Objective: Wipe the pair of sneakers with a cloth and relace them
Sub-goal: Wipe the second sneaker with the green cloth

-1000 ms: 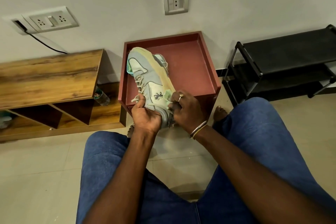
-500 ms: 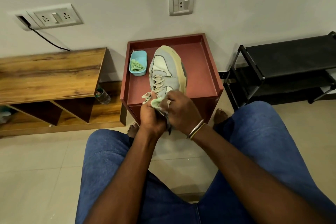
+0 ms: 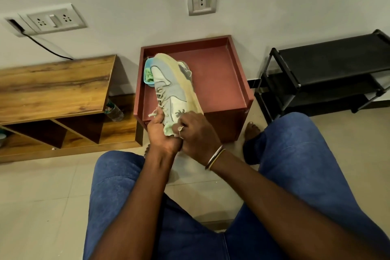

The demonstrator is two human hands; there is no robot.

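One sneaker (image 3: pixel 171 88) in my two hands, over the red tray table (image 3: pixel 234 82).

My left hand (image 3: pixel 161 133) is curled tight around the heel end, thumb up by the loose lace ends, holding the sneaker tilted on its side with the toe pointing toward the wall. My right hand (image 3: pixel 197 131), with one ring and two bangles at the wrist, presses a pale green cloth (image 3: pixel 169 130) against the heel, fingers bunched over it. I can count only one sneaker clearly; a bit of something grey shows behind its sole, and I cannot tell what it is. One small blue tub (image 3: pixel 147 76) sits in the table's back left corner, half hidden by the toe. On the wall: two socket plates. To my left one wooden shelf unit (image 3: pixel 54 88), to my right one black rack (image 3: pixel 329 69).
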